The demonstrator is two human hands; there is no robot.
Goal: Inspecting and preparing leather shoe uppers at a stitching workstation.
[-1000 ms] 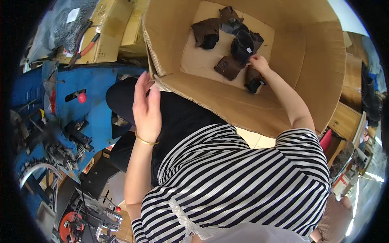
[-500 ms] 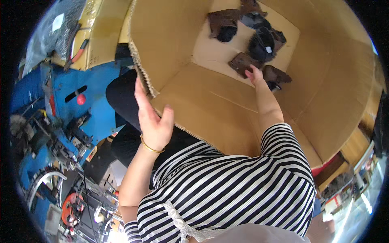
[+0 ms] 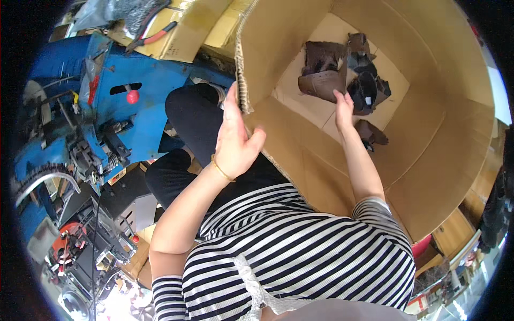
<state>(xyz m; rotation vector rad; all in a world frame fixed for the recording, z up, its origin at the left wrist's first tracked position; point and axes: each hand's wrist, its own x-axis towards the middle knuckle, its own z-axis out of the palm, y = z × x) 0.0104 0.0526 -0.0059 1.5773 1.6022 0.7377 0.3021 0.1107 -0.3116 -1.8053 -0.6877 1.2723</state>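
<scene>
A big open cardboard box (image 3: 310, 142) leans toward me, and several brown and black pieces lie on its bottom. Reaching inside, my right hand (image 3: 344, 111) pinches the edge of a brown leather shoe upper (image 3: 320, 85), which has small holes along it. Behind that upper is another brown piece with a dark fuzzy inside (image 3: 324, 56). Black fuzzy pieces (image 3: 365, 85) lie just beyond my right hand, and a small brown piece (image 3: 371, 132) lies to its right. My left hand (image 3: 235, 144) holds the box's left rim, thumb apart, its fingers partly hidden along the wall.
Left of the box stands blue machinery (image 3: 139, 112) with a red knob (image 3: 133, 97). Red-handled pliers (image 3: 160, 33) rest on cardboard (image 3: 187, 37) at the upper left. My bent leg (image 3: 195, 115) is beside the box. Metal machine parts fill the lower left.
My right hand has lifted the brown shoe upper and moved it slightly left within the box. The view has shifted, so the box appears farther right. My left hand stays at its rim.
</scene>
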